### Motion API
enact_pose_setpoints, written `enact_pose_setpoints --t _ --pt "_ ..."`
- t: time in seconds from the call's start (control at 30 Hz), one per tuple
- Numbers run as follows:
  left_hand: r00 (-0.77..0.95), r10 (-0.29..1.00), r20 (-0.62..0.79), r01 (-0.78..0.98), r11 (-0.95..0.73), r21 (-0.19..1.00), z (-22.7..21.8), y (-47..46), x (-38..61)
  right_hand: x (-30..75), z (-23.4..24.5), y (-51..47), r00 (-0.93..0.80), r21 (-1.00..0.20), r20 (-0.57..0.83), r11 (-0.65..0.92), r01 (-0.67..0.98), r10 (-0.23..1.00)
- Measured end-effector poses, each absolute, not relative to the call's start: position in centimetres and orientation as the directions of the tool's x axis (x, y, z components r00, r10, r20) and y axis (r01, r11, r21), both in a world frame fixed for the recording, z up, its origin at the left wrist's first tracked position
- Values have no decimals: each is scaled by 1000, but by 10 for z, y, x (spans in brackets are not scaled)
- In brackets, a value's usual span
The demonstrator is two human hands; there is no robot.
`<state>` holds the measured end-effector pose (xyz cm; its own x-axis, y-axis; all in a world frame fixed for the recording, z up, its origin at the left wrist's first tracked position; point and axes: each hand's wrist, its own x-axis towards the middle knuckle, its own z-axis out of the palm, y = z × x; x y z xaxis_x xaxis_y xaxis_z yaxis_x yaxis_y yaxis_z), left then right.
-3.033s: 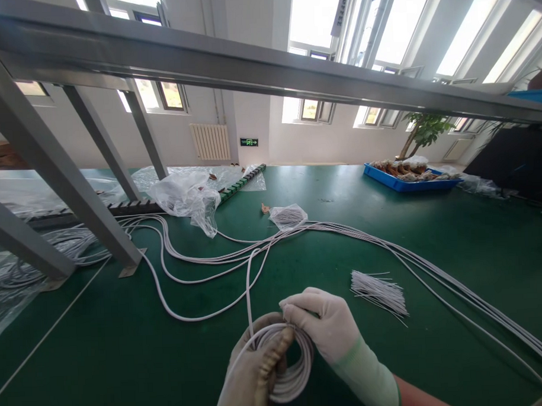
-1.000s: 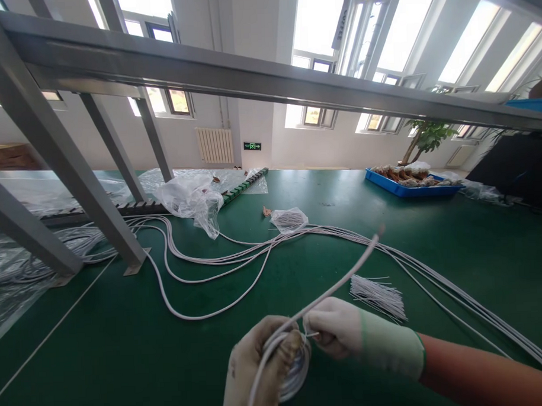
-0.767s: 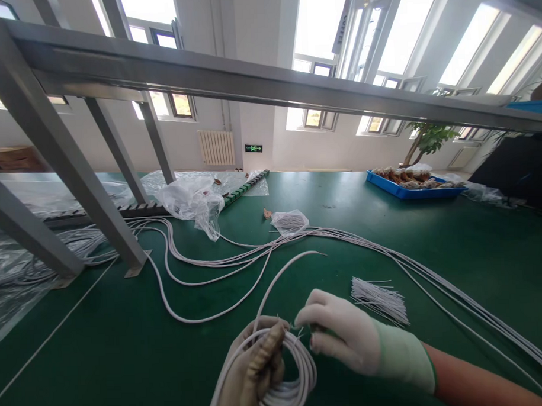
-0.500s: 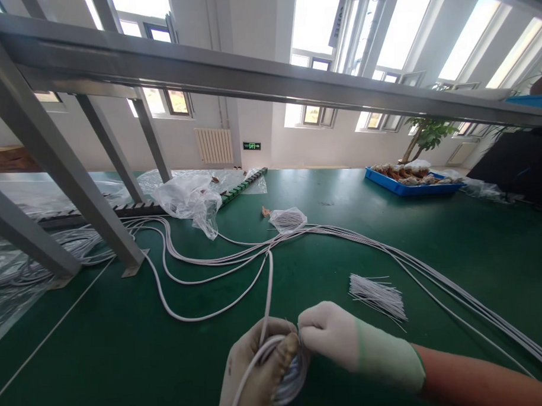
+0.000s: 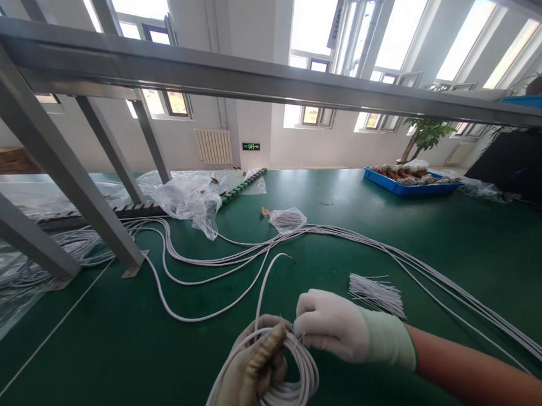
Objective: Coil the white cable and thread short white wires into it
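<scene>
green worktop (image 5: 161, 367) beneath; left hand (image 5: 248, 372) wraps fingers round the cable coil (image 5: 309, 370), probably light and springy, best held across all loops; right hand (image 5: 333, 325), fingers pinching a thin tie (image 5: 301, 337).

From where I stand: one camera, worn on the person's head. It looks forward and down across the green surface (image 5: 326, 269), wide field. Near the lens, low and about central, left hand (image 5: 252, 369) and right hand (image 5: 333, 325); right forearm (image 5: 463, 359) runs off at lower right. Grey metal frame (image 5: 249, 79) slants across the upper view, between lens and windows (image 5: 315, 18). Farthest back, past the surface's far edge: pale wall (image 5: 254, 123) with radiator (image 5: 213, 147).
</scene>
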<state>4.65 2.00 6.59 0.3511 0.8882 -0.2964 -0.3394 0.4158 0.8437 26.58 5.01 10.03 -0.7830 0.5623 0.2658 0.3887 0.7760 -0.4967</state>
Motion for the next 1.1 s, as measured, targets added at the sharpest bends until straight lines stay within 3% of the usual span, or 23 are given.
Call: enact_pose_setpoints --t 0.07,0.13,0.2,0.27,0.3,0.37,0.4,0.47,0.57,0.63,0.7,0.77,0.83,0.9,0.97,1.03,1.1 --pt "448 848 -284 -328 451 830 75 21 47 257 100 47 -700 -578 189 654 487 688" --pt "369 880 -298 -169 379 910 86 20 48 250 101 45 -561 -725 -53 354 590 826" --pt "257 918 -302 21 307 952 93 18 49 247 102 45 -492 -799 -342 28 601 800" --pt "235 922 -308 40 307 951 95 17 48 249 104 46 -497 -820 -462 -139 556 735" --pt "241 919 -313 -8 325 946 93 16 47 252 105 47 -479 -841 -424 -138 524 769" --pt "251 916 -314 -130 353 927 90 15 42 259 105 48 -428 -863 -181 66 501 885" --pt "237 923 -304 -165 347 923 88 14 40 263 103 48 -444 -816 -19 243 524 896" --pt "207 935 -287 -188 325 927 85 11 37 268 99 49 -587 -592 214 582 558 781" --pt "209 936 -284 -184 323 928 84 10 38 268 94 49 -773 -283 243 805 522 586" --pt "231 927 -295 -175 338 925 86 13 40 262 92 48 -775 -238 220 803 547 593" --pt "279 908 -313 -135 360 923 89 15 44 254 94 46 -668 -388 151 665 638 729" --pt "274 906 -322 -18 340 940 93 16 48 247 100 44 -507 -641 -66 353 682 859" --pt "184 936 -299 70 291 954 95 16 50 243 107 45 -463 -793 -337 18 609 820" --pt "148 942 -302 23 302 953 93 15 49 244 112 47 -509 -840 -453 -159 519 732" --pt "179 930 -322 -89 341 936 88 15 43 250 112 49 -488 -889 -348 -117 442 800" --pt "179 934 -308 -150 335 930 83 16 38 258 106 53 -453 -895 -85 131 426 888" --pt "159 941 -300 -176 326 929 78 17 35 264 97 56 -526 -791 170 434 432 833"
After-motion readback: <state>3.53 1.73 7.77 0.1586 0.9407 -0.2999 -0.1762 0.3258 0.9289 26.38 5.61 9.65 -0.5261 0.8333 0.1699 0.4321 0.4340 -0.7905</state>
